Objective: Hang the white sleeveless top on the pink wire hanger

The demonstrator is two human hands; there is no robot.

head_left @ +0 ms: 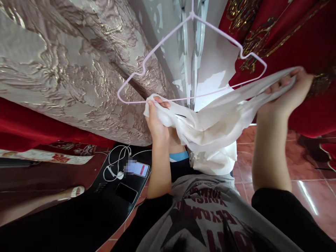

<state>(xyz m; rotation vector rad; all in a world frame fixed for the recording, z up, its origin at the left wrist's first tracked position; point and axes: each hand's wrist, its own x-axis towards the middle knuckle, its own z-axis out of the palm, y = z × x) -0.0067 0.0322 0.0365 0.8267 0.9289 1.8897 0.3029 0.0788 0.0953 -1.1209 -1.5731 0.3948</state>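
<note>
A thin white cloth garment (217, 120) is stretched between my two hands, its lower part bunched over my lap. My left hand (157, 117) pinches one end of it, thumb on top, close to the bottom bar of a pale pink hanger (168, 37). Out to the right and raised higher, my right hand (291, 87) grips the other end, with some fingers behind the sheer fabric. The hanger hangs in front of me, and its lower bar passes beside the cloth near my left hand; I cannot tell whether they touch.
Shiny embossed beige fabric (86, 63) hangs at the left, and red cloth with gold embroidery (286, 45) at the right. A black bench (105, 199) holds a lit phone (141, 169), a dark phone (126, 193) and a white cable (112, 168). Another person's foot (70, 193) shows at lower left.
</note>
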